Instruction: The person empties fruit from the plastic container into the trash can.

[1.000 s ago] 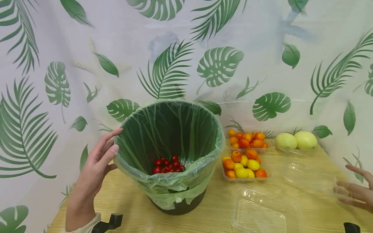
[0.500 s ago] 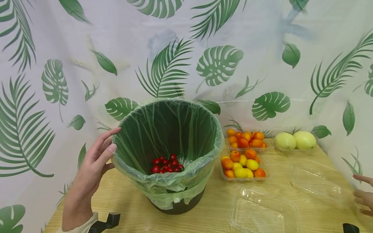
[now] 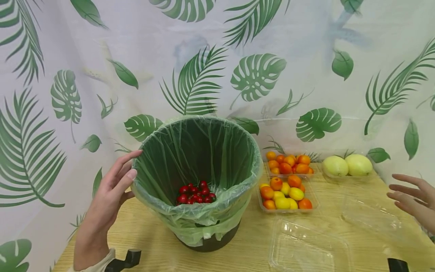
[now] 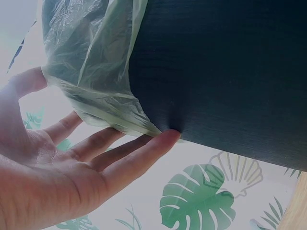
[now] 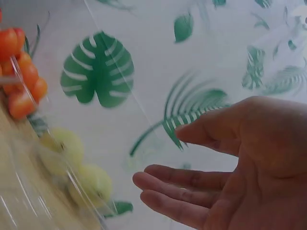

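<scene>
A dark bin (image 3: 217,240) lined with a thin green plastic bag (image 3: 234,196) stands on the table, its mouth tilted towards me. Small red fruits (image 3: 195,192), like cherry tomatoes, lie in a cluster inside it. My left hand (image 3: 108,196) rests at the bin's left side, fingers spread along the rim. In the left wrist view its fingertips (image 4: 170,138) touch the bin's dark wall and the bag's hanging edge. My right hand (image 3: 416,198) is in the air at the far right, holding nothing, fingers extended. Nearest below it is a clear plastic container (image 3: 372,217).
Right of the bin, two clear trays hold orange and yellow fruits (image 3: 287,192) and orange fruits (image 3: 289,164). Two pale yellow-green melons (image 3: 358,165) sit in another tray behind. A second clear container (image 3: 306,245) lies at the front. A leaf-patterned curtain (image 3: 204,37) hangs behind the table.
My right hand moved right towards the frame edge, then back left and up. The clear container near it shifted slightly right and forward. My left hand stays at the bin.
</scene>
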A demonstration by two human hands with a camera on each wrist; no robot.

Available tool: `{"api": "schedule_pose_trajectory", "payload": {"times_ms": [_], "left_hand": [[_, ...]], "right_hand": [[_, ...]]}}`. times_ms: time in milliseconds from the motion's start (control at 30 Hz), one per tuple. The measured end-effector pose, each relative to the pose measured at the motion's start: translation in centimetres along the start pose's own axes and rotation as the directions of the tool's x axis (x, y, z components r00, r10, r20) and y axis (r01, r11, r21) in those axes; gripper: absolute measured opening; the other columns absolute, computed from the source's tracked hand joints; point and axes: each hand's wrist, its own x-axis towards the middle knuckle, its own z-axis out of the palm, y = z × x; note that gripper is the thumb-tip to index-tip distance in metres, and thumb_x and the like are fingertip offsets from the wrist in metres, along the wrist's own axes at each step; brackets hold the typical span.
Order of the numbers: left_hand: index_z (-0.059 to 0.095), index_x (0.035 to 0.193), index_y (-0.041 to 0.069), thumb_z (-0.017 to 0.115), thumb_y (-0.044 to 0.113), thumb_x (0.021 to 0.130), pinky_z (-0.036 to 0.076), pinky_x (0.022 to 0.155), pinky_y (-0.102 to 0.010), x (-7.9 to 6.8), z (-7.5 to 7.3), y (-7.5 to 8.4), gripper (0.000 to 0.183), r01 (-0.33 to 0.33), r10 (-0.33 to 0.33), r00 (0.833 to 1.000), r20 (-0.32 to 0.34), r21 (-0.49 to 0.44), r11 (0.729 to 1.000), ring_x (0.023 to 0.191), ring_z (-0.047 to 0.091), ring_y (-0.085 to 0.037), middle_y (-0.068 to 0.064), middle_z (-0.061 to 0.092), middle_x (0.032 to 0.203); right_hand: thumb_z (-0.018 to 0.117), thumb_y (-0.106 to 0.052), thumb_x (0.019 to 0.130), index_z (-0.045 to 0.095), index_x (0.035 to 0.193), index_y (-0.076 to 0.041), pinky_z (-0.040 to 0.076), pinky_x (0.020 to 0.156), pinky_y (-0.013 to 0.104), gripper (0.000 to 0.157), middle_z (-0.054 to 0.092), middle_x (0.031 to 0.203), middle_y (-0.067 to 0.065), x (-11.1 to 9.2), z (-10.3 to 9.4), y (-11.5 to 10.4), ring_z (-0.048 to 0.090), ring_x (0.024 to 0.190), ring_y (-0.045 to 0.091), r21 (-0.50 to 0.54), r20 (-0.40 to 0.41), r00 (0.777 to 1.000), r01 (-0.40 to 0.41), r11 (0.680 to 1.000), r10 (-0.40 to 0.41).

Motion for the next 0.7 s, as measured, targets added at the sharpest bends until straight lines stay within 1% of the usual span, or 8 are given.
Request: {"api": "schedule_pose_trajectory", "payload": {"times_ms": [67, 100, 200, 300, 400, 500, 600, 700], "left_hand": [[0.040, 0.157, 0.018, 0.042, 0.018, 0.111, 0.051, 0.088, -0.032, 0.0, 0.0, 0.0, 0.046, 0.000, 0.000, 1.000, -0.001, 0.000, 1.000, 0.147, 0.030, -0.031, -0.014, 0.020, 0.168], [0.040, 0.158, 0.018, 0.042, 0.018, 0.111, 0.051, 0.088, -0.032, 0.0, 0.0, 0.0, 0.046, 0.000, 0.000, 1.000, -0.001, 0.002, 1.000, 0.147, 0.031, -0.029, -0.014, 0.020, 0.167], [0.040, 0.158, 0.019, 0.042, 0.018, 0.111, 0.051, 0.087, -0.033, 0.0, 0.0, 0.0, 0.046, 0.002, -0.002, 1.000, -0.001, 0.005, 1.000, 0.145, 0.034, -0.027, -0.015, 0.020, 0.167], [0.040, 0.158, 0.018, 0.042, 0.017, 0.112, 0.052, 0.087, -0.033, -0.1, 0.0, 0.0, 0.046, -0.006, 0.006, 1.000, 0.001, 0.003, 1.000, 0.144, 0.035, -0.022, -0.015, 0.019, 0.167], [0.040, 0.157, 0.016, 0.041, 0.015, 0.111, 0.053, 0.086, -0.033, 0.1, 0.0, -0.1, 0.046, -0.025, 0.025, 1.000, 0.009, -0.007, 1.000, 0.133, 0.047, -0.020, -0.017, 0.025, 0.165], [0.040, 0.157, 0.015, 0.041, 0.015, 0.111, 0.054, 0.086, -0.034, 0.2, 0.0, -0.1, 0.046, -0.038, 0.039, 0.999, 0.014, -0.010, 0.999, 0.125, 0.055, -0.020, -0.018, 0.029, 0.162], [0.040, 0.158, 0.016, 0.041, 0.015, 0.112, 0.053, 0.086, -0.034, 0.2, 0.0, -0.1, 0.046, -0.035, 0.036, 0.999, 0.015, -0.007, 0.999, 0.128, 0.052, -0.019, -0.018, 0.027, 0.164], [0.040, 0.157, 0.016, 0.041, 0.015, 0.112, 0.052, 0.086, -0.034, 0.0, 0.0, -0.1, 0.046, -0.034, 0.034, 0.999, 0.010, -0.007, 0.999, 0.127, 0.052, -0.019, -0.018, 0.026, 0.164]], "right_hand": [[0.052, -0.006, 0.107, 0.034, 0.160, -0.021, 0.048, 0.070, 0.008, 0.058, 0.047, 0.114, -0.034, 0.3, 0.7, -2.2, 0.054, 0.091, -0.019, 0.043, 0.069, 0.997, 0.039, 0.998, -0.042], [0.052, -0.006, 0.107, 0.035, 0.159, -0.024, 0.049, 0.070, 0.009, 0.057, 0.049, 0.114, -0.035, 0.5, 1.1, -3.1, 0.057, 0.092, -0.017, 0.073, 0.102, 0.993, 0.045, 0.996, -0.053], [0.054, -0.005, 0.107, 0.037, 0.158, -0.023, 0.051, 0.073, 0.012, 0.057, 0.051, 0.119, -0.032, 0.8, 2.4, -4.7, 0.059, 0.098, -0.013, 0.120, 0.167, 0.982, 0.064, 0.991, -0.084], [0.054, -0.005, 0.107, 0.037, 0.157, -0.023, 0.052, 0.076, 0.014, 0.056, 0.049, 0.125, -0.028, 1.2, 3.6, -5.3, 0.060, 0.103, -0.011, 0.149, 0.228, 0.968, 0.072, 0.986, -0.105], [0.053, -0.008, 0.108, 0.036, 0.158, -0.019, 0.053, 0.079, 0.016, 0.055, 0.046, 0.130, -0.020, 1.6, 4.8, -5.6, 0.059, 0.106, -0.009, 0.161, 0.256, 0.960, 0.073, 0.984, -0.113], [0.054, -0.011, 0.108, 0.036, 0.158, -0.018, 0.053, 0.081, 0.018, 0.053, 0.043, 0.135, -0.013, 2.0, 5.9, -5.9, 0.058, 0.108, -0.009, 0.185, 0.270, 0.957, 0.057, 0.981, -0.106], [0.055, -0.013, 0.108, 0.038, 0.157, -0.016, 0.053, 0.082, 0.018, 0.052, 0.044, 0.138, -0.004, 2.4, 6.9, -6.2, 0.055, 0.110, -0.009, 0.202, 0.276, 0.956, 0.042, 0.978, -0.098], [0.055, -0.016, 0.108, 0.036, 0.157, -0.013, 0.053, 0.083, 0.019, 0.052, 0.042, 0.145, 0.010, 2.7, 7.9, -6.3, 0.052, 0.112, -0.010, 0.207, 0.300, 0.950, 0.025, 0.978, -0.088]]}}
